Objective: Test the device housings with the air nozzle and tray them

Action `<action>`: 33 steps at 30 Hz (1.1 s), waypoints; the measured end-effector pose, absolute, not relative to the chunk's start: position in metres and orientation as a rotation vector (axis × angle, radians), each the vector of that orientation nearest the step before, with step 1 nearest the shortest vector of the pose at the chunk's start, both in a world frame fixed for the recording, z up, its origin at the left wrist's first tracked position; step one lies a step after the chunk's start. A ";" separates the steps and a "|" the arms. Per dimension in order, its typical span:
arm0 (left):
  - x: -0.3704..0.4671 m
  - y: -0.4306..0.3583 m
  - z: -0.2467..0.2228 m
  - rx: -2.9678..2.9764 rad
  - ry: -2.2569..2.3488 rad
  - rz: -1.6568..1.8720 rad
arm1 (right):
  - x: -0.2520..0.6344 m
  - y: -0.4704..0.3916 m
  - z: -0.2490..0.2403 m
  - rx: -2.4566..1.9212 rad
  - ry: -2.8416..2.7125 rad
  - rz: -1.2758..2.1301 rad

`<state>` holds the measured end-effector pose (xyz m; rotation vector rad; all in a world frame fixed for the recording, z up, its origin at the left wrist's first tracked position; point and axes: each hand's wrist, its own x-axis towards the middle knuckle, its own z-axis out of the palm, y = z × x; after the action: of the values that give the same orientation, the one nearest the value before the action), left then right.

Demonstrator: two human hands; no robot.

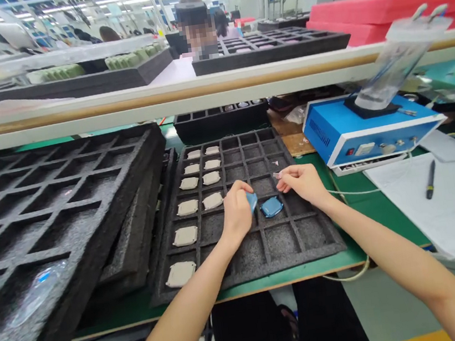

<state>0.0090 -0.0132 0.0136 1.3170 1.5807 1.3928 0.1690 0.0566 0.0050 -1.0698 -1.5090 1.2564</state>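
My left hand [235, 214] is closed around a blue, rounded-square part [252, 201] that looks like a watch case, held over the black foam tray [249, 273]. The fingers cover most of it. To its right, my right hand [303, 183] pinches a small, pale, partly clear piece [277, 175] whose kind I cannot make out. Between and just below the hands, a second blue watch case [272, 207] lies in a tray compartment. Several beige parts of similar shape, such as this beige case [185, 236], fill compartments in the tray's left columns.
Stacked black foam trays [127, 206] rise on the left. Behind at right stands a blue control box [368, 124] with a clear cylinder [390, 70] on it. White paper [403, 197] and a black pen [430, 180] lie at right. A shelf edge [217, 91] crosses behind; a person sits beyond.
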 end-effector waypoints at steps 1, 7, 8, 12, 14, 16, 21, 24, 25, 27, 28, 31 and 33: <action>0.008 -0.012 0.014 1.185 1.483 1.417 | 0.169 0.052 0.006 -1.038 -1.501 1.310; 0.011 -0.010 0.016 0.814 1.028 1.526 | 0.169 0.034 0.020 -0.884 -1.435 1.461; 0.012 -0.010 0.017 0.826 1.012 1.532 | 0.169 0.033 0.021 -0.864 -1.426 1.445; 0.014 -0.011 0.016 0.956 1.009 1.539 | 0.170 0.029 0.022 -0.804 -1.457 1.426; 0.014 -0.011 0.014 1.009 1.012 1.521 | 0.169 0.026 0.021 -0.796 -1.483 1.453; 0.014 -0.011 0.012 1.038 1.014 1.496 | 0.169 0.024 0.020 -0.800 -1.499 1.468; 0.014 -0.011 0.010 1.052 1.033 1.485 | 0.168 0.022 0.019 -0.841 -1.497 1.425; 0.014 -0.010 0.010 1.049 1.051 1.489 | 0.168 0.022 0.018 -0.865 -1.492 1.397; 0.014 -0.010 0.009 1.050 1.053 1.485 | 0.168 0.022 0.018 -0.870 -1.494 1.391; 0.015 -0.010 0.009 1.060 1.052 1.479 | 0.168 0.021 0.017 -0.880 -1.497 1.377; 0.015 -0.010 0.008 1.069 1.054 1.478 | 0.168 0.021 0.017 -0.887 -1.499 1.371; 0.014 -0.010 0.008 1.109 1.082 1.480 | 0.168 0.022 0.017 -0.902 -1.506 1.352; 0.013 -0.010 0.007 1.139 1.112 1.477 | 0.168 0.022 0.017 -0.903 -1.514 1.343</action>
<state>0.0135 -0.0105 0.0072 1.1388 1.1120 1.4766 0.1677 0.0220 0.0169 -0.9035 -1.5136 1.3435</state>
